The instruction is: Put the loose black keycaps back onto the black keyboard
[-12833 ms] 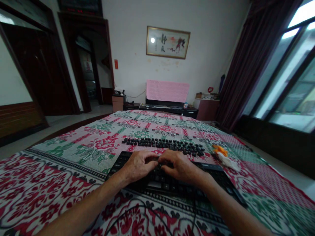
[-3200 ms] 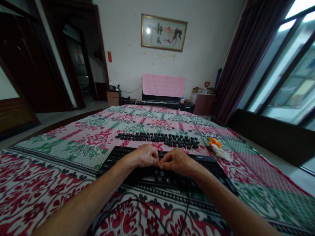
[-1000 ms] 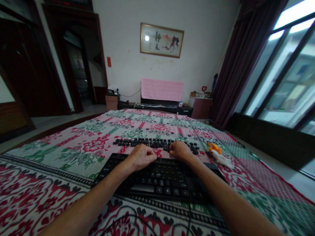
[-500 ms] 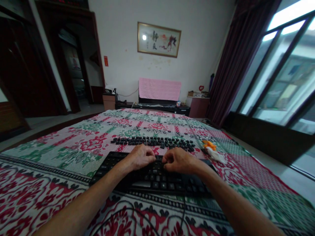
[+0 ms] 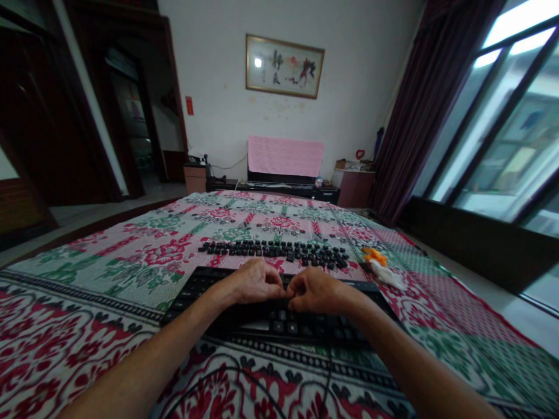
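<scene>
A black keyboard lies on the patterned cloth in front of me, some keys still seated in its near part. Over its middle are both hands, their fingertips almost meeting. My left hand is closed, thumb against the curled fingers; whatever it pinches is hidden. Curled the same way, my right hand points its fingertips down at the key area, and I cannot make out what they hold. Just beyond the keyboard, loose black keycaps sit in several uneven rows.
Right of the keycaps lie an orange crumpled item and a white crumpled cloth or tissue. A thin black cable loops on the patterned cloth before the keyboard. A pink cloth covers something on the far cabinet.
Both hands have come closer together over the keyboard's middle and slightly nearer to me. The keycap rows look the same. The whole view has shifted a little.
</scene>
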### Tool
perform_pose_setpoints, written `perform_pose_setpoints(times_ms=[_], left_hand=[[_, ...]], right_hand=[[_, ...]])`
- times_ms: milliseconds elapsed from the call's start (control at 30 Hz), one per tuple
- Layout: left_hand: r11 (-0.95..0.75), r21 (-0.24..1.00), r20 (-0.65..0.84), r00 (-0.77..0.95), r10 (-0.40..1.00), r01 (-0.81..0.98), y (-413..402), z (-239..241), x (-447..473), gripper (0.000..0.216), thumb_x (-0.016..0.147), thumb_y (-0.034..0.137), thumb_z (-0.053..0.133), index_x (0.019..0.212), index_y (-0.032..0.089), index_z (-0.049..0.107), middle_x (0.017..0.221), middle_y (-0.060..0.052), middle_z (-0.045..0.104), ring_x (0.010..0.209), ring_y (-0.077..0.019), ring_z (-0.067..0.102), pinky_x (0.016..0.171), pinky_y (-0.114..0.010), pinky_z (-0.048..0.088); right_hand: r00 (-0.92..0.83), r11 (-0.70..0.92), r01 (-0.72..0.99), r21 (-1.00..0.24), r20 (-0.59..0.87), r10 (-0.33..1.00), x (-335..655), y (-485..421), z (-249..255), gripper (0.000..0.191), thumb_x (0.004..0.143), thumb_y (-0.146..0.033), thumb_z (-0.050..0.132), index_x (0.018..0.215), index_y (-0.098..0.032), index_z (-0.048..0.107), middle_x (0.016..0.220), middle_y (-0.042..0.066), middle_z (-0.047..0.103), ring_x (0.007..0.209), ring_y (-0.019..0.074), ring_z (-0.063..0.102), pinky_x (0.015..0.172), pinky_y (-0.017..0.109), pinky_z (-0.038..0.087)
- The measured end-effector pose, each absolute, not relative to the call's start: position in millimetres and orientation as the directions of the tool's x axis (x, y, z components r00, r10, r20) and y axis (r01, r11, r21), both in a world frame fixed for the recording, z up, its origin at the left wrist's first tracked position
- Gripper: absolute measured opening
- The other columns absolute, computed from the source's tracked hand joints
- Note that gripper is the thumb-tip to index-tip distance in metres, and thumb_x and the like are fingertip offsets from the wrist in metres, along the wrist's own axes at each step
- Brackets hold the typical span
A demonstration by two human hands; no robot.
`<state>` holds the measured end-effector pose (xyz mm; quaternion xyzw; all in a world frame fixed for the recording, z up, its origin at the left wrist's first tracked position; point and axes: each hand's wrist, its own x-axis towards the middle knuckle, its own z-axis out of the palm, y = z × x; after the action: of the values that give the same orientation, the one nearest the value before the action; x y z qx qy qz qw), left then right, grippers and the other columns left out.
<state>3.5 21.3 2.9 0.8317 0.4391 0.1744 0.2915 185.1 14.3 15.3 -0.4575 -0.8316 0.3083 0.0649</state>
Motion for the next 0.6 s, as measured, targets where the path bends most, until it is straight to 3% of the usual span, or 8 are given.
perform_pose_setpoints(times_ms=[300, 600], left_hand=[[-0.374, 0.685, -0.043, 0.548, 0.836, 0.625, 17.1, -1.0, 9.3, 0.027, 0.059, 0.035, 0.055, 0.069, 0.013, 0.064, 0.054, 0.001, 0.051, 0.050, -0.0075, 0.041, 0.042, -0.016, 0.026], [-0.320, 0.708, -0.088, 0.529, 0.844, 0.629, 13.5, 3.1, 10.8, 0.026, 0.058, 0.034, 0.057, 0.071, 0.013, 0.065, 0.055, 0.002, 0.052, 0.049, -0.0071, 0.041, 0.042, -0.016, 0.027]], right_hand=[[-0.568, 0.344, 0.686, -0.641, -0.176, 0.804, 188.1, 19.3, 10.7, 0.026, 0.055, -0.030, 0.058, 0.076, -0.015, 0.064, 0.057, -0.003, 0.053, 0.048, 0.0063, 0.039, 0.042, 0.016, 0.029], [-0.636, 0.388, 0.619, -0.683, -0.145, 0.758, 195.0, 23.0, 7.7, 0.027, 0.061, -0.036, 0.055, 0.072, -0.014, 0.066, 0.051, -0.003, 0.049, 0.045, 0.0052, 0.033, 0.040, 0.017, 0.024]])
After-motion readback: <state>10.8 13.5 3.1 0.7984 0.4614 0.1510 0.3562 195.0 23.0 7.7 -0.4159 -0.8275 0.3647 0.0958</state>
